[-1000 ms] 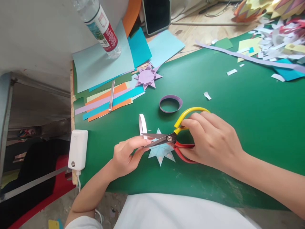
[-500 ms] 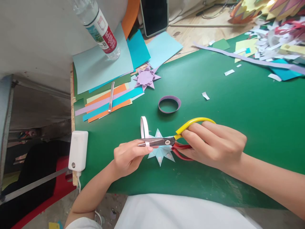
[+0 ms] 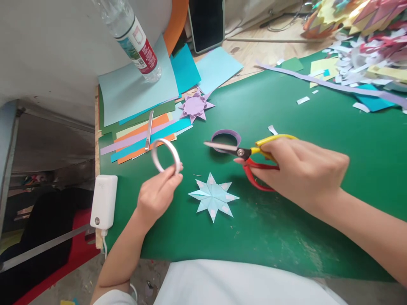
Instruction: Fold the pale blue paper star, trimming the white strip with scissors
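Observation:
A thin white ring, likely a tape roll (image 3: 166,156), is pinched in my left hand (image 3: 159,190) above the green mat. My right hand (image 3: 305,173) grips scissors (image 3: 243,153) by their yellow and red handles, the blades closed together and pointing left. Beneath the blades lies a purple paper ring (image 3: 238,137). Between my hands, flat on the mat, rests a light-blue paper star (image 3: 212,195) with small pale patches on its points. Farther back sits a purple star (image 3: 194,106) with a ruffled centre.
Tweezers (image 3: 149,130) lie across coloured paper strips (image 3: 127,149) at the left. A water bottle (image 3: 140,46) stands on paper sheets, near a phone (image 3: 206,25). A white power bank (image 3: 104,201) is at the left edge; paper scraps (image 3: 362,63) pile up at the back right.
My left hand has moved up and left with the white ring, away from the star. My right hand has drawn the scissors up and right, and the blades have left the ring.

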A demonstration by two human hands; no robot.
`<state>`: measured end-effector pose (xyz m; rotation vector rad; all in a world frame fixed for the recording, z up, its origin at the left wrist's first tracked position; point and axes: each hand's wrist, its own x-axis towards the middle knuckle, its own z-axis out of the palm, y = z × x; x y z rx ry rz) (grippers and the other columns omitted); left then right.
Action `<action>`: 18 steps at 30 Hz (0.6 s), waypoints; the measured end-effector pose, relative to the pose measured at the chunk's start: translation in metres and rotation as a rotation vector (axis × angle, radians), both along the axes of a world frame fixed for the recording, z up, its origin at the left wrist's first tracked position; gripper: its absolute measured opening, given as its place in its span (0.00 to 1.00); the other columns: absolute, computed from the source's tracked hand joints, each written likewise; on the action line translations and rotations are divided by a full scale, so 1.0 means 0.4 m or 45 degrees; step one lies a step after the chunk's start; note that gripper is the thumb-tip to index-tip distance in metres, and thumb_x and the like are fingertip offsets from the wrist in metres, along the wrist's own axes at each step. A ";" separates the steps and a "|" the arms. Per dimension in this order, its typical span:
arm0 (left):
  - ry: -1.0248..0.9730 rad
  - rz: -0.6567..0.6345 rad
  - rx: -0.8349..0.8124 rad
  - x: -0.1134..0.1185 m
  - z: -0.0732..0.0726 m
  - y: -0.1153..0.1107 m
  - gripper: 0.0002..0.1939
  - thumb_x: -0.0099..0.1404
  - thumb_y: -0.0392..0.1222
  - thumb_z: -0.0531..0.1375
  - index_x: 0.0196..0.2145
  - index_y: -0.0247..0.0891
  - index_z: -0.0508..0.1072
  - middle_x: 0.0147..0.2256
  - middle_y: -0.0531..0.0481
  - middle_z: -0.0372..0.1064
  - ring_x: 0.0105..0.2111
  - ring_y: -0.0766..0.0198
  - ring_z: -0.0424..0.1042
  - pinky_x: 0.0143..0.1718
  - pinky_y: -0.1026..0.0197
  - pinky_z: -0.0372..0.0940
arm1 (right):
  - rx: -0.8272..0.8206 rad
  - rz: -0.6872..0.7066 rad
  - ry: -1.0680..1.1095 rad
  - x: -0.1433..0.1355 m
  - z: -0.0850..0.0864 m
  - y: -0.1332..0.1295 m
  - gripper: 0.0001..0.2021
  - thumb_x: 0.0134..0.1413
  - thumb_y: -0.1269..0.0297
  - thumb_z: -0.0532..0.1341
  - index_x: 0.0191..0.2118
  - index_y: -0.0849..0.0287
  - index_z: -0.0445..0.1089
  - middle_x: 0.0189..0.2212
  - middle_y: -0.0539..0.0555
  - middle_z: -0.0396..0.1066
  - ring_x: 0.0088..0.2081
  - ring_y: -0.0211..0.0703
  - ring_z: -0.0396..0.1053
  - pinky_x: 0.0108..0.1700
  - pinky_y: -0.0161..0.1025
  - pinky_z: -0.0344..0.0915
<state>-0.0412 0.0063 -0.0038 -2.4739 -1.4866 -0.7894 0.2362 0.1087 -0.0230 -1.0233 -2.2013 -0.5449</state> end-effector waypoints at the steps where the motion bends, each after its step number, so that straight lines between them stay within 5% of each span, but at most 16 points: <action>1: 0.160 0.097 0.082 -0.021 -0.004 0.008 0.09 0.64 0.26 0.60 0.41 0.34 0.74 0.42 0.42 0.79 0.42 0.59 0.79 0.40 0.65 0.73 | -0.011 -0.075 -0.025 0.005 -0.006 0.010 0.12 0.52 0.55 0.61 0.29 0.59 0.64 0.18 0.46 0.67 0.21 0.33 0.64 0.19 0.31 0.43; 4: 0.421 0.251 0.163 -0.075 -0.016 0.034 0.08 0.65 0.27 0.59 0.40 0.34 0.75 0.42 0.41 0.79 0.40 0.58 0.80 0.38 0.65 0.71 | -0.184 -0.305 -0.138 0.015 -0.016 0.026 0.15 0.54 0.51 0.56 0.33 0.60 0.65 0.20 0.51 0.69 0.22 0.37 0.65 0.20 0.32 0.37; 8: 0.453 0.330 0.057 -0.104 -0.023 0.053 0.10 0.66 0.27 0.56 0.40 0.35 0.75 0.42 0.43 0.79 0.40 0.58 0.79 0.40 0.63 0.70 | -0.603 -0.543 -0.297 0.014 0.000 0.021 0.21 0.56 0.46 0.53 0.37 0.62 0.66 0.26 0.56 0.71 0.23 0.39 0.62 0.23 0.34 0.35; 13: 0.251 0.272 -0.146 -0.071 -0.016 0.056 0.09 0.66 0.32 0.58 0.43 0.37 0.74 0.47 0.40 0.74 0.46 0.55 0.74 0.46 0.57 0.69 | -0.990 -0.614 -0.344 0.002 0.039 0.012 0.21 0.60 0.47 0.51 0.39 0.63 0.65 0.31 0.60 0.70 0.24 0.38 0.59 0.25 0.36 0.37; 18: 0.024 0.195 -0.206 -0.006 -0.001 0.030 0.09 0.64 0.33 0.60 0.43 0.37 0.72 0.31 0.48 0.72 0.32 0.63 0.71 0.35 0.62 0.66 | -1.111 -0.661 -0.366 -0.005 0.051 0.013 0.23 0.61 0.47 0.48 0.41 0.65 0.64 0.33 0.62 0.69 0.26 0.39 0.61 0.26 0.37 0.38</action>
